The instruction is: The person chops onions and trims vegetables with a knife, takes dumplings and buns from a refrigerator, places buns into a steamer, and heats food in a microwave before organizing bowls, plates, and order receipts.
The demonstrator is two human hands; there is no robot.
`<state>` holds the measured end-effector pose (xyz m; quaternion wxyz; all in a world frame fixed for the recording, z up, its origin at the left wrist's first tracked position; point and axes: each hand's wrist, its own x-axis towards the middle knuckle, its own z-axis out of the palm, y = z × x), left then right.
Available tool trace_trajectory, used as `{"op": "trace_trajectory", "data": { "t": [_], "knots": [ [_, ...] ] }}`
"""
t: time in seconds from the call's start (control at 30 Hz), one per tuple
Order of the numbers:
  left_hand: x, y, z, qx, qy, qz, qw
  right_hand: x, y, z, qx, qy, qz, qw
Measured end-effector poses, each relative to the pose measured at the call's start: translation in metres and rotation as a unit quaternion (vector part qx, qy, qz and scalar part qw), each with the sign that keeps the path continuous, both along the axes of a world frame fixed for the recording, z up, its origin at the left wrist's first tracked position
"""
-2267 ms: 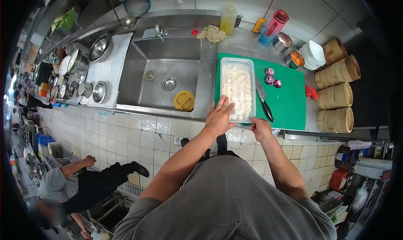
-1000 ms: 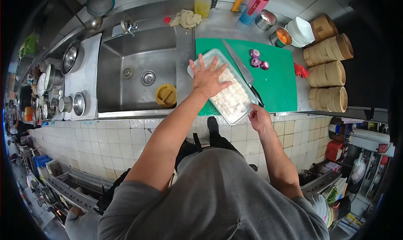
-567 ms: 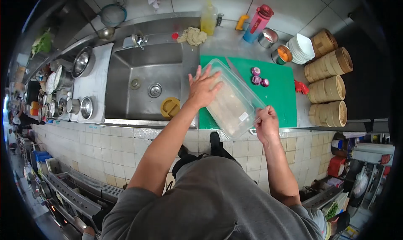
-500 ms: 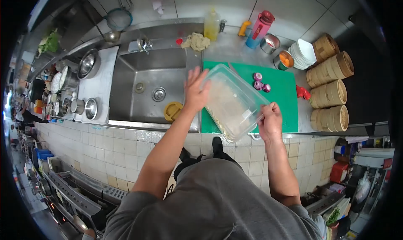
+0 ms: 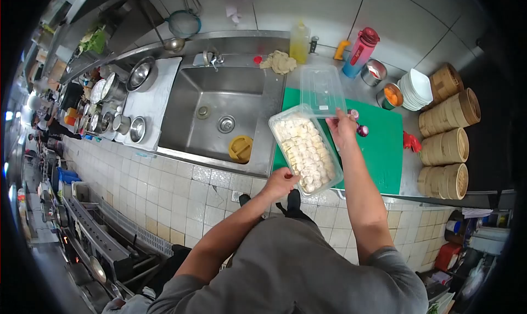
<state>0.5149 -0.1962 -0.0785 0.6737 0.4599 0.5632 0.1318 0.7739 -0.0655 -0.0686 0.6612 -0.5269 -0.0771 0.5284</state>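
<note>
A clear plastic container [image 5: 332, 161] filled with rows of small, pale, floury dumplings [image 5: 306, 148] sits at the front left of the green cutting board [image 5: 379, 155], jutting past the counter's front edge. My left hand [image 5: 281, 183] is closed at the container's near left side, its fingertips pinching the rim. Behind the container, my right hand [image 5: 343, 128] grips the near edge of a see-through plastic lid [image 5: 321, 89], raised off the container. Cut purple onions [image 5: 362, 130] lie on the board beside my right hand, partly hidden by it.
Left of the board is a steel sink [image 5: 211, 102] with a yellow round item [image 5: 240, 149] in it. Bamboo steamers [image 5: 446, 145], white dishes [image 5: 414, 89] and metal cups [image 5: 374, 72] stand on the right. A bottle [image 5: 360, 53] and a cloth [image 5: 279, 62] are at the back.
The lid has come off the container and moved up and back in my right hand, uncovering the dumplings. My left hand has dropped from the far left corner to the container's near side.
</note>
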Motion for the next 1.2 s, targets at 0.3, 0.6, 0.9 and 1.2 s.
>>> {"op": "trace_trajectory", "data": {
  "t": [0.3,0.6,0.9,1.2],
  "knots": [
    [-0.056,-0.020,-0.024,0.186,0.130,-0.005,0.974,-0.017,-0.039,-0.003,-0.096,-0.389,0.150,0.904],
    [-0.066,-0.026,-0.011,0.239,0.120,-0.004,0.963,-0.060,-0.047,0.008,0.037,-0.763,0.255,0.593],
    [-0.069,-0.022,-0.021,0.212,0.097,-0.010,0.972,-0.047,-0.041,0.046,0.072,-0.552,0.377,0.741],
    [-0.038,-0.019,-0.017,0.306,0.214,0.059,0.926,-0.050,-0.060,0.024,0.054,-0.749,0.420,0.510]
  ]
}}
